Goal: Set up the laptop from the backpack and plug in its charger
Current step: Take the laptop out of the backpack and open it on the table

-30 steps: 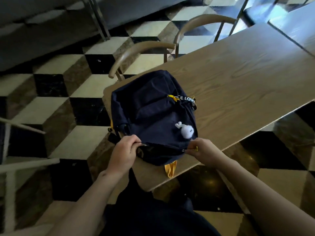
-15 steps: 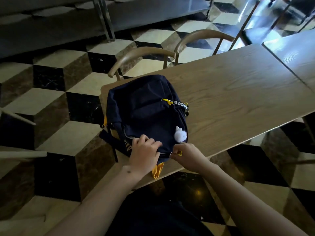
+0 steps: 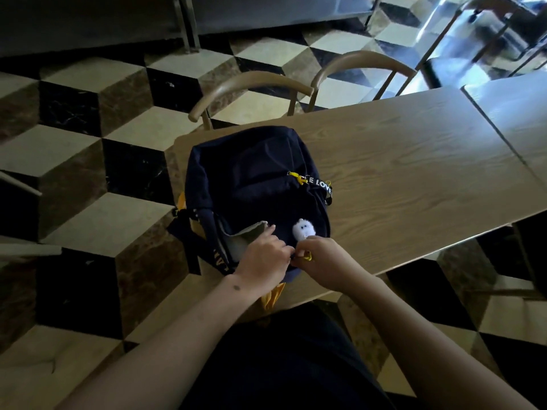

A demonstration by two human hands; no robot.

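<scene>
On the pale wooden table point(image 3: 414, 179) over checkered tiles, your left hand point(image 3: 263, 258) holds the navy fabric backpack point(image 3: 254, 184) open; your right hand point(image 3: 322, 258) pinches its yellow zipper pull point(image 3: 308, 257); contents hidden.

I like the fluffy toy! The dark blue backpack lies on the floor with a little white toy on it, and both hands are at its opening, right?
Not quite. The head view shows the backpack on the wooden table, not the floor. The white toy is on it, and the left hand and right hand are at its opening.

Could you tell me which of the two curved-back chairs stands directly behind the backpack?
The left chair: its backrest arcs just beyond the backpack, while the right chair faces bare table.
</scene>
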